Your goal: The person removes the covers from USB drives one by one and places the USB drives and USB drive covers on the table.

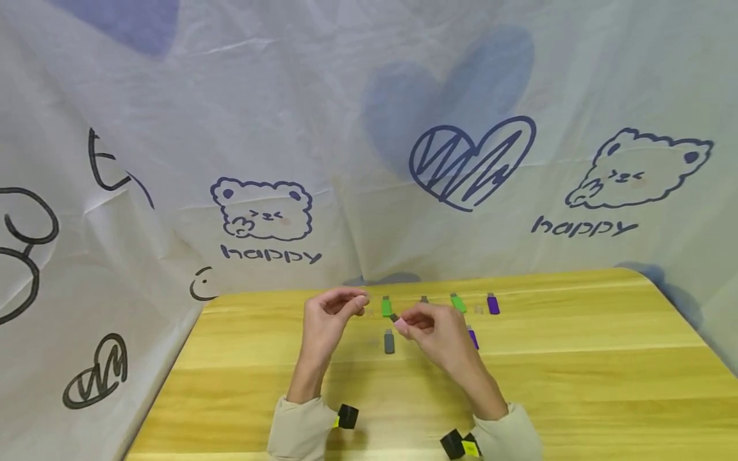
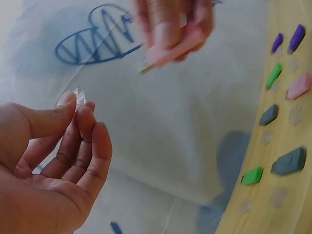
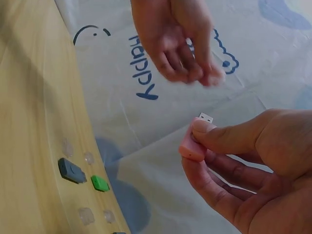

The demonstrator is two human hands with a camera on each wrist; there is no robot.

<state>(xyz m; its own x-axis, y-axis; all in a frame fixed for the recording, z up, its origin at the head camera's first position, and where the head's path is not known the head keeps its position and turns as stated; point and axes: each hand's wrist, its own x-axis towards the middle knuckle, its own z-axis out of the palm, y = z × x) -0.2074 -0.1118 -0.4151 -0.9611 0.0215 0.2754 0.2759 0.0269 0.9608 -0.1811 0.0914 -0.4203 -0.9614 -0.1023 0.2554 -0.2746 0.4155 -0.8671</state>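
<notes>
My right hand pinches a pink USB flash drive between thumb and fingers, its bare metal plug showing at the upper end. Opposite it, my left hand holds a small clear plastic cap between thumb and fingertips. Both hands are raised above the table, with a gap between the drive and the cap. Below them lie a green USB drive and a grey USB drive. A purple drive is partly hidden behind my right hand.
Along the far part of the wooden table lie another green drive, another purple drive and a second pink drive. Several clear caps lie near the drives. A printed cloth hangs behind the table.
</notes>
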